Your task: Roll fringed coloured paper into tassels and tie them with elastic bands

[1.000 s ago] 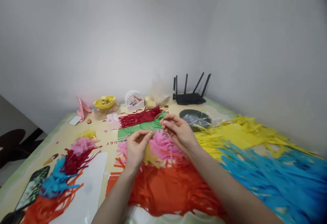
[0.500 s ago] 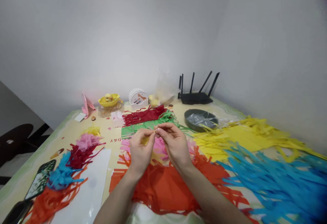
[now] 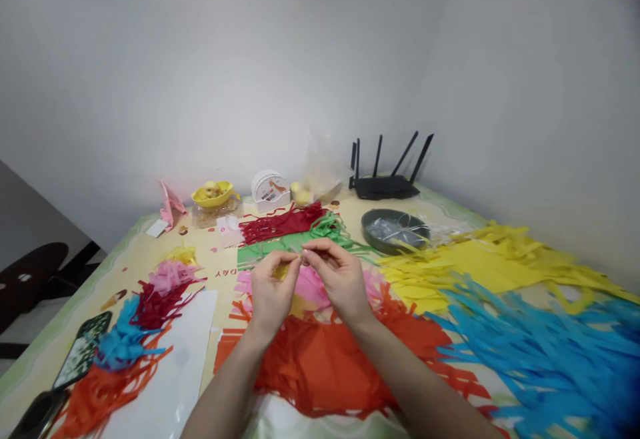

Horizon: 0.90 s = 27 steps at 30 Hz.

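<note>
Both hands meet at the fingertips above the orange fringed paper point(image 3: 333, 369). My left hand point(image 3: 273, 292) is closed in a pinch, with a bit of yellow showing between its thumb and fingers. My right hand point(image 3: 340, 282) pinches at the same spot, thumb against forefinger. Something thin and pale sticks out at the fingertips, too small to make out. Behind and below the hands lie pink fringed paper point(image 3: 314, 287), green fringed paper point(image 3: 330, 227) and dark red fringed paper point(image 3: 285, 224).
Yellow point(image 3: 480, 262) and blue fringed paper point(image 3: 540, 352) spread at right. A dark bowl point(image 3: 395, 249) holds clear strips; a black router point(image 3: 385, 187) stands behind. At left lie small coloured paper tassels point(image 3: 120, 342), a white sheet point(image 3: 187, 345) and a phone point(image 3: 83, 349). A yellow dish point(image 3: 213, 195) sits at back.
The hands stay pinched together, shifting only very slightly left. The view has moved a little. Nothing has visibly been let go.
</note>
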Motion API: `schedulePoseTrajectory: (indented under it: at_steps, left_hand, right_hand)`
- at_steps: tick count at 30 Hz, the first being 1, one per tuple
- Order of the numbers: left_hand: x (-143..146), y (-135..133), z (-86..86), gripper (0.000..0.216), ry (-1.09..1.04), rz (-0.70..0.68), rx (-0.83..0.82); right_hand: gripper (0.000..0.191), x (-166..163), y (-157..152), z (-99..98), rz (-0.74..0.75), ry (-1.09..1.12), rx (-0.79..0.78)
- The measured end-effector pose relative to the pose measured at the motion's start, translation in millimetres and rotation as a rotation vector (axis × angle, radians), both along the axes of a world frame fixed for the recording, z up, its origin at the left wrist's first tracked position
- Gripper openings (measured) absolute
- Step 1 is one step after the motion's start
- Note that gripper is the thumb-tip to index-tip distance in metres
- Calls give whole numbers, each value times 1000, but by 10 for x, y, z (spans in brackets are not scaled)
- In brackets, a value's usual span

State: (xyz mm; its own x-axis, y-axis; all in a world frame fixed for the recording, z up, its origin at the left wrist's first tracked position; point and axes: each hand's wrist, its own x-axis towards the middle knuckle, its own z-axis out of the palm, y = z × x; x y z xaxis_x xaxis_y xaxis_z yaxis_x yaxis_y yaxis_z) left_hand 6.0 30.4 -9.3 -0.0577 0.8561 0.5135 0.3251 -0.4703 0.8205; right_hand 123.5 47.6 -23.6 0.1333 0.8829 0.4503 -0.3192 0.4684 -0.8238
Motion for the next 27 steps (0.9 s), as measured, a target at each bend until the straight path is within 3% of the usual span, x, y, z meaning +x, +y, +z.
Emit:
schedulePoseTrajectory:
  at_steps: [4, 9, 14, 19, 24, 27]
  left_hand:
    - [11, 33, -3, 9, -216, -94, -112]
    - [12, 51, 28, 11, -410, -152, -184]
    - [17, 18, 59, 10, -427, -210, -243]
    - [43, 4, 24, 7, -381, -108, -110]
    - [40, 32, 1, 13, -446, -219, -237]
    - [33, 33, 16, 12, -472, -209, -223]
  right_hand:
    - [9, 40, 7, 38, 17, -66, 3]
    - [14, 125, 40, 82, 145, -103, -62]
    - [19, 148, 71, 83, 184, -71, -97]
    - [21, 137, 86, 83, 277, -64, -99]
    - [20, 131, 81, 81, 189, -60, -62]
    - [20, 106, 73, 63, 170, -54, -42]
